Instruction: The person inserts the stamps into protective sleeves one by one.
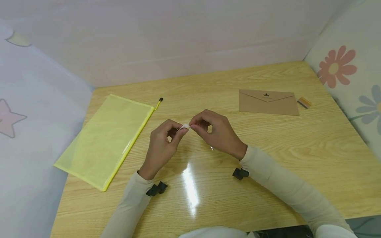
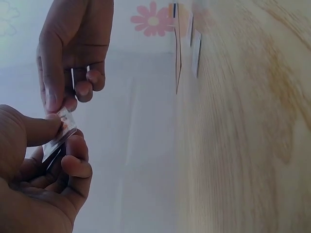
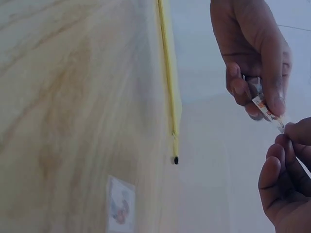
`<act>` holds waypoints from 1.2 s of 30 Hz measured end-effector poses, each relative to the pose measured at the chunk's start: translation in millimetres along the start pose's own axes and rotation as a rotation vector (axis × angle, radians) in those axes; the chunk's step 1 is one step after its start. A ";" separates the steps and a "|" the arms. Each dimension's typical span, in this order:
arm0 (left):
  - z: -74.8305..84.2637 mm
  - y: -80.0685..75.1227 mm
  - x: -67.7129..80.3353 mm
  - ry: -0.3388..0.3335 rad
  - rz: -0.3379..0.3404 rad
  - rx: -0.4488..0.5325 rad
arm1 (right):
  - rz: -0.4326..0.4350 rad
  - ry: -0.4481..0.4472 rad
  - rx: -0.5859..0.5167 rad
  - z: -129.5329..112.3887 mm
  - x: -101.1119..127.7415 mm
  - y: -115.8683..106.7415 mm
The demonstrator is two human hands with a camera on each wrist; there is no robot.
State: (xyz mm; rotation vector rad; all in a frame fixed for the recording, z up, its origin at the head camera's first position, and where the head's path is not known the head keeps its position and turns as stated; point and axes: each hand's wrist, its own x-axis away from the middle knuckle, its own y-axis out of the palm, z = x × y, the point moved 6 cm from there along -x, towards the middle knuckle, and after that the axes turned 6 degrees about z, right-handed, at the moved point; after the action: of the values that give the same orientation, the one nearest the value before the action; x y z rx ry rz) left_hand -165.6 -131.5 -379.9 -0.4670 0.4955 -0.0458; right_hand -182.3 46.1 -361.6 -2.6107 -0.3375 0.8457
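Note:
A small clear plastic packet (image 1: 185, 126) with white and orange print is held above the table between both hands. My left hand (image 1: 162, 145) grips its body, thumb (image 2: 46, 128) on top and fingers beneath. With thumb and fingertips, my right hand (image 1: 217, 132) pinches the packet's far end. In the right wrist view the printed face of the packet (image 3: 265, 108) shows between the left thumb and fingers. Curled fingers cover part of it, so its contents cannot be told.
A yellow zip pouch (image 1: 107, 138) lies at the left, its corner past the table edge. At the right lie a brown envelope (image 1: 265, 107) and a small striped card (image 1: 304, 102). The right wrist view shows a clear-edged picture card (image 3: 120, 206) on the table.

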 end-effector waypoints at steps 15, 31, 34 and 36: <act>-0.8 3.9 0.8 -0.040 -0.036 0.035 | -0.155 0.005 -0.053 1.5 -0.2 11.3; -20.4 7.0 4.1 -0.246 -0.133 -0.130 | -0.479 0.401 0.190 61.0 15.2 32.5; -20.6 10.1 3.5 -0.238 -0.150 -0.124 | -0.484 0.380 0.292 65.2 19.1 37.3; -20.3 11.8 3.0 -0.233 -0.156 -0.114 | -0.478 0.349 0.352 66.0 20.8 38.7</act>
State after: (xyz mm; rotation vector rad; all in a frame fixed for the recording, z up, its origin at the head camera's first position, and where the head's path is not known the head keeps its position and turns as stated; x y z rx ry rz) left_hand -173.3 -130.0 -402.3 -0.6146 0.2331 -0.1125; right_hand -201.4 36.4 -437.9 -2.1588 -0.6150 0.2526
